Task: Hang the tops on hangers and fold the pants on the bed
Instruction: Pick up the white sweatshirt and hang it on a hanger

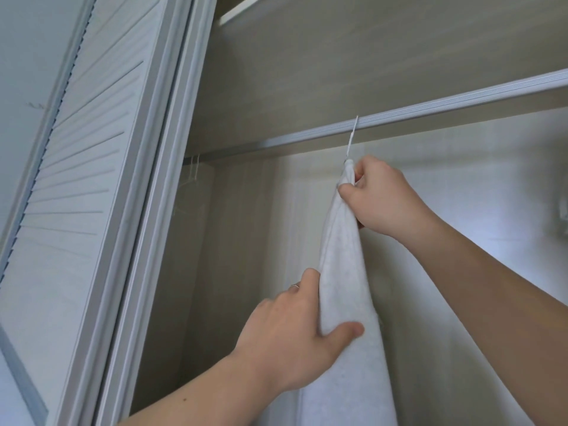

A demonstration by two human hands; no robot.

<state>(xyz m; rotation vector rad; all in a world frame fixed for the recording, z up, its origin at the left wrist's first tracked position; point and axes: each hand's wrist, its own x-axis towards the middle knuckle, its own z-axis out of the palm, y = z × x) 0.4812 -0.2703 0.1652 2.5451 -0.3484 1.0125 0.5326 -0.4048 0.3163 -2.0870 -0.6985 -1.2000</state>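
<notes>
Under the silver closet rail [430, 109], the right hand [382, 199] pinched the white fleecy top [347, 272] below its thin hanger hook [352, 139], probably seating it; the left hand [292, 336] gripped lower folds.

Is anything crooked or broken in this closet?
Nothing looks broken. Only the hanger hook sits slanted on the rail, while the right hand grips the white top just under it and the left hand holds it lower.

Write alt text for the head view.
A white top on a hanger, hooked over the closet rail, is held by two hands: the right hand grips its top end, the left hand grips the fabric lower down. A louvred door stands at the left.
</notes>
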